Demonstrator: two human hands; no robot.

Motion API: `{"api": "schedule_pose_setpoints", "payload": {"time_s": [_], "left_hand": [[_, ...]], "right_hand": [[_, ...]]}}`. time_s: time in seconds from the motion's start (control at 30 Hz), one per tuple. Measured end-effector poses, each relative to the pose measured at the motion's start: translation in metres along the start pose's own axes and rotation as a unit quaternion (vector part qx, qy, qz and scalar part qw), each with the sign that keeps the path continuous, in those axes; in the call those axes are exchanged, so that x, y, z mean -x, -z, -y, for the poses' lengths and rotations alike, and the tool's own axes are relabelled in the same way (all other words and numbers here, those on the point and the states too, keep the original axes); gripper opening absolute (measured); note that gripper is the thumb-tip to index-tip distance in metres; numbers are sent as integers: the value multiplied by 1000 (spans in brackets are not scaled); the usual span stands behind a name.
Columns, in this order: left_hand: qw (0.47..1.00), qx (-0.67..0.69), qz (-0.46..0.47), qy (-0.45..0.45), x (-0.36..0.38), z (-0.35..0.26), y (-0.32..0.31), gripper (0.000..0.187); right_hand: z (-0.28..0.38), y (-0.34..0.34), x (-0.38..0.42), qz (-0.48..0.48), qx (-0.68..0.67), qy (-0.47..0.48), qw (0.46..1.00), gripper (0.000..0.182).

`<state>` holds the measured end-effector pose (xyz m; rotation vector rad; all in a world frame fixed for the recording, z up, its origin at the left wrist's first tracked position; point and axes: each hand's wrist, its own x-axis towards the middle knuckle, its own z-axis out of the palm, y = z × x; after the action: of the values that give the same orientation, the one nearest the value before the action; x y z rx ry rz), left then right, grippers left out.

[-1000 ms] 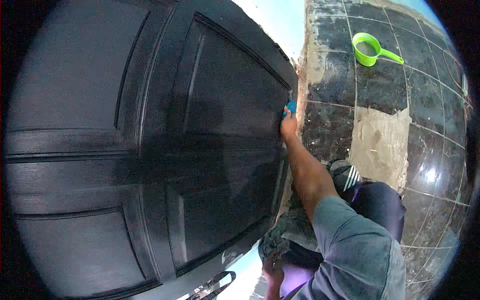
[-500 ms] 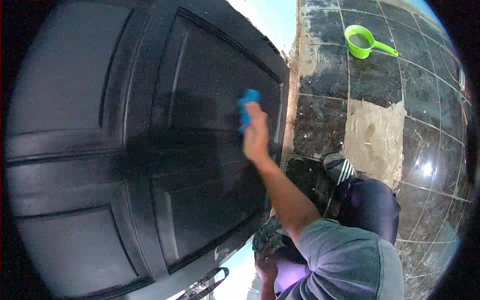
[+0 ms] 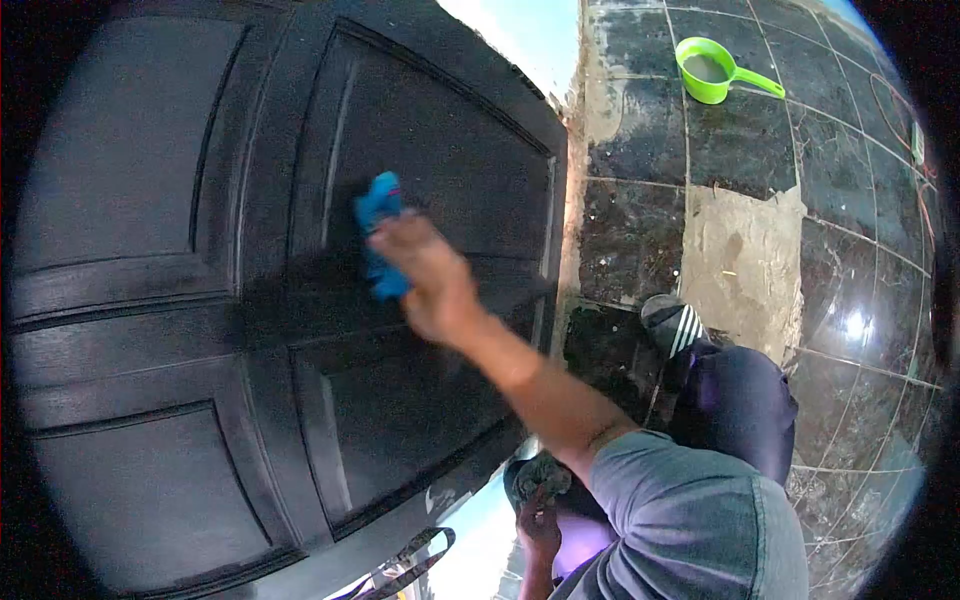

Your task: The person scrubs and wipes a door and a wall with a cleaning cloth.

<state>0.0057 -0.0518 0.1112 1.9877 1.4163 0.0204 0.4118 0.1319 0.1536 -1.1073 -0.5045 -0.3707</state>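
My right hand point(image 3: 430, 270) is stretched out to the left over a dark panelled door point(image 3: 420, 410), blurred by motion. Beneath its fingers is a crumpled blue cloth point(image 3: 381, 205) with a trace of pink, pressed against the door near the vertical moulding. Low in the view, close to my knee, my left hand point(image 3: 540, 525) is closed on a bunched dark grey rag point(image 3: 545, 478). Part of that rag lies in the shade of my arm.
A lime-green dipper point(image 3: 708, 92) holding greyish liquid stands on the black floor tiles point(image 3: 735, 150). A bare cement patch point(image 3: 742, 262) lies near my striped shoe point(image 3: 672, 325). A dark strap point(image 3: 425, 560) hangs by the door's lower edge. A thin cable point(image 3: 925, 200) runs at far right.
My right hand has swept the blue cloth leftward across the door, from the right part of the panel to its left moulding. My left hand and the rag have shifted slightly.
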Motion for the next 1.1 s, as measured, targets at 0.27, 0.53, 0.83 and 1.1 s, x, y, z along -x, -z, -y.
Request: {"api": "schedule_pose_setpoints", "payload": {"time_s": [0.27,0.53,0.83,1.1], "left_hand": [[998,64,-12,10,-4,22,8,34],[999,49,-1,-16,-18,-28,-12,27],[996,-57,-64,-29,-3,34,16,27],[999,-35,0,23,-25,17,-10,27]], "right_hand": [[-208,89,160,-49,219,-509,831,32],[-236,97,182,-24,320,-426,846,34],[-398,144,35,-113,69,-370,920,32],[-331,143,113,-35,227,-319,920,26]]}}
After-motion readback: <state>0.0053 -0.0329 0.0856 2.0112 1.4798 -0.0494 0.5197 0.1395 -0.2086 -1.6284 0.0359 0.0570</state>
